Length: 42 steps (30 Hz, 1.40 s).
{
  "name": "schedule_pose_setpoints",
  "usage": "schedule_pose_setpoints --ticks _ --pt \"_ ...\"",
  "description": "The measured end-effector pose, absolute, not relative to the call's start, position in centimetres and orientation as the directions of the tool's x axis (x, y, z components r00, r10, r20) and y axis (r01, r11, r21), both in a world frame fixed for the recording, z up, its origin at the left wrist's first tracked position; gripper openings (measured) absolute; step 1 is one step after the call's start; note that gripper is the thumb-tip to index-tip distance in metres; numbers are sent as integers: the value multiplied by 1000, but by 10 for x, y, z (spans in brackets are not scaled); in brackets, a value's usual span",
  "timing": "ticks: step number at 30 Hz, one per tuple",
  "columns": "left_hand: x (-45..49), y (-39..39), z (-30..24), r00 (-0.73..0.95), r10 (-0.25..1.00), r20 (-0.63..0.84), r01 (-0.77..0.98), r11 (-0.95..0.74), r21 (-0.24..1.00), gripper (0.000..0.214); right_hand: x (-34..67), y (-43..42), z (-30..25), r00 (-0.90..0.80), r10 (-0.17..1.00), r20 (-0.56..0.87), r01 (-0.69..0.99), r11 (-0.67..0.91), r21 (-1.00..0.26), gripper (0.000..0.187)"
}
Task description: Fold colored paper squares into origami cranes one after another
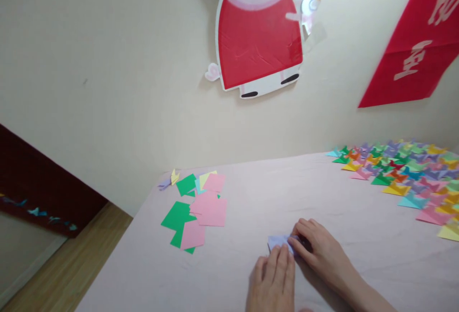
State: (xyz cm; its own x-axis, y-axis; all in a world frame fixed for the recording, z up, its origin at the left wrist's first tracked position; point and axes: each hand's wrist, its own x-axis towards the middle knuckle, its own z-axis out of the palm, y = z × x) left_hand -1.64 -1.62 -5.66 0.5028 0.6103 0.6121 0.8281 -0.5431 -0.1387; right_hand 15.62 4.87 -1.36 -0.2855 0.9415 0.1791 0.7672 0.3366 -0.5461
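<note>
A small lavender paper piece lies on the pink table surface near the front edge. My left hand rests flat on its near side, fingers together and pressing down. From the right, my right hand pinches the paper's right edge with curled fingertips. Most of the paper is hidden under both hands.
Loose square sheets in pink, green, yellow and blue lie scattered to the left. A spread of several folded coloured paper figures covers the right back of the table. Two small folded figures sit at the far left corner. Wall stickers hang behind.
</note>
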Motion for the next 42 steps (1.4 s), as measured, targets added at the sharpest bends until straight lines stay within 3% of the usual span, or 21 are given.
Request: schedule_pose_setpoints --ticks 6,13,21,29,42 --pt "-18 -14 -64 509 696 506 838 -535 -107 79 155 46 -16 -221 941 256 757 331 -563 16" --pt "-15 -15 -76 484 742 463 850 -525 -47 85 156 47 -18 -218 945 243 739 322 -592 14" --pt "-16 -16 -75 496 731 469 847 -527 -75 83 157 49 -23 -242 950 199 747 314 -586 16" --pt "-14 -17 -81 491 765 417 854 -518 -55 88 158 50 -23 -281 929 239 708 369 -603 17" --pt "-16 -16 -64 492 740 458 846 -530 -51 81 157 50 -22 -276 923 268 715 383 -584 18"
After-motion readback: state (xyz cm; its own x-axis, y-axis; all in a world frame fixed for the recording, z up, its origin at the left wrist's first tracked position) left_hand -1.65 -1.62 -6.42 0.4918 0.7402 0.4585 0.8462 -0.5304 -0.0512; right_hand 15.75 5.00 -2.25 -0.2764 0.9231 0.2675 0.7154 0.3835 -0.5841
